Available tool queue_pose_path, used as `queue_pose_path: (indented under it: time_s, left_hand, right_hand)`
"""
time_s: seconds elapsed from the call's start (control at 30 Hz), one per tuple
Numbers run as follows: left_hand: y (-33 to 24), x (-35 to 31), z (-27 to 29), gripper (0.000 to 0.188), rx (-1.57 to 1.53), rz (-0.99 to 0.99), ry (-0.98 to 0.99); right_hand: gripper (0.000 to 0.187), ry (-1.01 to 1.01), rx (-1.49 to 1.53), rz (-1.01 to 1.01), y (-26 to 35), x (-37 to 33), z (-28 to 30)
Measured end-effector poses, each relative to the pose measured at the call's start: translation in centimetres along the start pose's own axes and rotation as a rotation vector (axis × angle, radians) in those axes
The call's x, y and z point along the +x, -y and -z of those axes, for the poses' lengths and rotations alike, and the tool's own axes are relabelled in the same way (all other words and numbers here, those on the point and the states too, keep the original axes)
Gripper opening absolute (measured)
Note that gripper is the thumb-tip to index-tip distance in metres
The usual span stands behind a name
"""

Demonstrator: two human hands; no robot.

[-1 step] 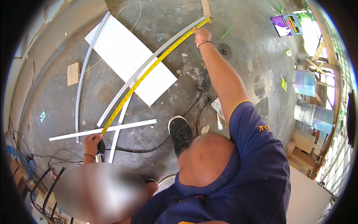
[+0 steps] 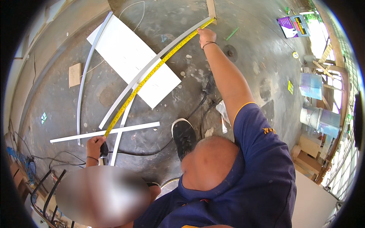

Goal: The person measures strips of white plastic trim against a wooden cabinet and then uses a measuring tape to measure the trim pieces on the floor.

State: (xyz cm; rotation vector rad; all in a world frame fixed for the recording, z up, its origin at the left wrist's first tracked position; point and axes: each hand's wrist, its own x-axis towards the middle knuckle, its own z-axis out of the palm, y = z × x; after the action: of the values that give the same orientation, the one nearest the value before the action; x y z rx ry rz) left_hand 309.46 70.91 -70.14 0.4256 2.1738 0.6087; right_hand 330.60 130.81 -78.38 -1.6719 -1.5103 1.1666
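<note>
My left hand is closed at the near end of a yellow tape measure, by its dark case. The tape is drawn out far to the right and away from me. My right hand, closed in a pinch, grips the blade a little short of its far tip. Along the tape lies a long grey strip; the two nearly meet at the far end, and a gap shows at the near end. Under them rests a white rectangular board on the floor. Two white strips cross close to my left hand.
Another long pale strip lies left of the board. A small brown piece is beside it. Black cable crosses the floor near my shoe. Buckets and a purple-and-black box stand along the right side.
</note>
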Motion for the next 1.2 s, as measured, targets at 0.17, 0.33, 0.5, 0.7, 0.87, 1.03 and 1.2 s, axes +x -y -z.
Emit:
queue_pose_path:
  time_s: [0.17,0.33,0.5,0.7,0.87,1.03,1.2]
  left_hand:
    - [-1.8,0.2,-0.5,0.028,0.076,0.01,-0.038]
    - [-1.9,0.7,-0.3,0.028,0.041,-0.015,-0.062]
    - [-2.4,1.2,-0.4,0.027,0.036,0.036,-0.029]
    - [-1.4,1.3,-1.4,0.027,-0.045,0.07,0.019]
    - [0.1,1.6,-2.7,0.026,-0.242,0.074,0.035]
    - [0.4,1.9,-3.5,0.029,-0.208,0.09,0.013]
    - [-1.6,0.4,-2.1,0.031,-0.17,0.185,-0.039]
  right_hand:
    - [0.02,0.035,-0.146,0.089,-4.0,4.8,-1.8]
    - [0.035,0.043,-0.393,0.185,-6.7,7.3,-3.5]
    - [0.033,0.073,-0.295,0.09,-6.7,7.6,-3.0]
    - [0.019,0.073,0.07,0.058,-3.8,4.8,-1.8]
    - [0.011,0.013,0.29,-0.113,-0.8,2.2,-1.5]
    - [0.021,0.146,0.042,-0.034,-1.2,3.5,-1.0]
    - [0.021,0.327,0.267,-0.174,-3.5,4.3,-1.5]
